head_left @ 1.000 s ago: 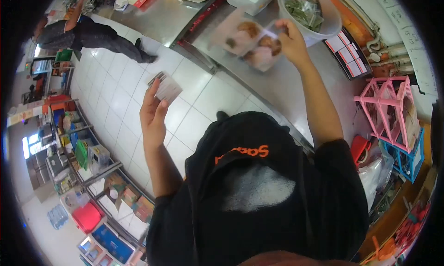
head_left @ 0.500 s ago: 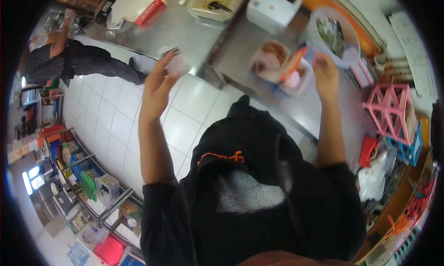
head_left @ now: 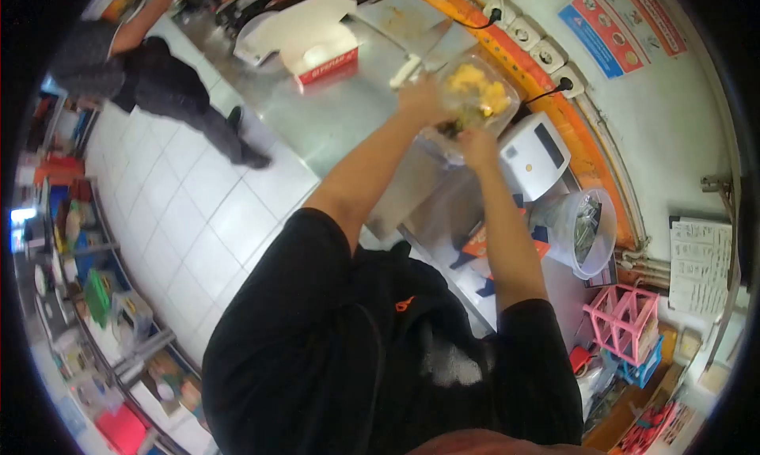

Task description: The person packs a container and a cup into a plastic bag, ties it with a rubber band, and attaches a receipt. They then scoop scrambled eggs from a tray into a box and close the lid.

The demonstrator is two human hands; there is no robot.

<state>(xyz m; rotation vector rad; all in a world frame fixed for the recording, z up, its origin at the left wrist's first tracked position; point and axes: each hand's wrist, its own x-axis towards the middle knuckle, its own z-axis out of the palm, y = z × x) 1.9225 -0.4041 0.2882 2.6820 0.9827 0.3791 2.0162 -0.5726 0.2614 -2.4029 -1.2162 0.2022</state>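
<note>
A clear plastic container [head_left: 511, 99] with yellow food pieces [head_left: 479, 87] stands on the metal counter at the back. My left hand [head_left: 419, 100] is at its left side, smeared by motion, so its fingers cannot be read. My right hand [head_left: 480, 148] is at the container's near edge, with fingers curled in. What lies in them, if anything, is hidden. A dark object [head_left: 450, 128] shows between my two hands, too blurred to name. Under my right forearm lie pieces of orange and dark packaging [head_left: 478, 241].
Right of my hands stand a white device [head_left: 534, 156] and a clear bucket [head_left: 598, 233] of small packets. A red-and-white open box [head_left: 328, 69] sits on the metal counter [head_left: 340, 119]. Power sockets [head_left: 522, 34] line the wall. Another person [head_left: 158, 83] stands at far left.
Both hands have moved to the container at the back. The white printed paper in my left hand no longer shows. My right hand has left the orange packaging. The view has shifted.
</note>
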